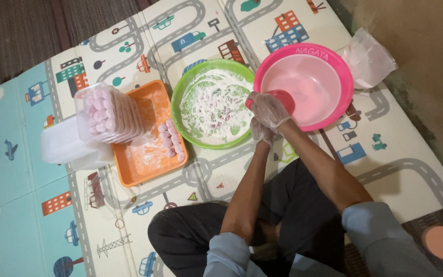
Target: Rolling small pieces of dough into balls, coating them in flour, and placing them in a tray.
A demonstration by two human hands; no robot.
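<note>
**A:** Let's start on the left. We see a clear plastic box (107, 114) full of little pink balls. It leans on the orange tray (144, 159).

**B:** And on the tray we see two short rows of pink balls (172, 141), side by side. The rows run from the far end of the tray toward us.

**A:** Next comes the green bowl (190, 84). It has white flour all over the inside.

**B:** Now our hands! Our left hand (261, 131) has a thin see-through glove on. It sits at the edge of the green bowl, right under our other hand.

**A:** Our right hand (271, 109) has a glove too. It is closed around a pink dough lump (284, 97), just where the green bowl and the pink bowl (334, 110) meet.

**B:** Are our two hands touching?

**A:** They are close together, one over the other. We can't tell if the left one grips anything.

**B:** We think the lump is soft, light and a bit sticky. We should hold it gently around its middle, or it will squash.

**A:** It looks roundish. Our hand hides most of it, so we can't tell which way it points.

**B:** On the far right is a crumpled clear bag (369, 57), all on the road play mat (411, 169).
</note>
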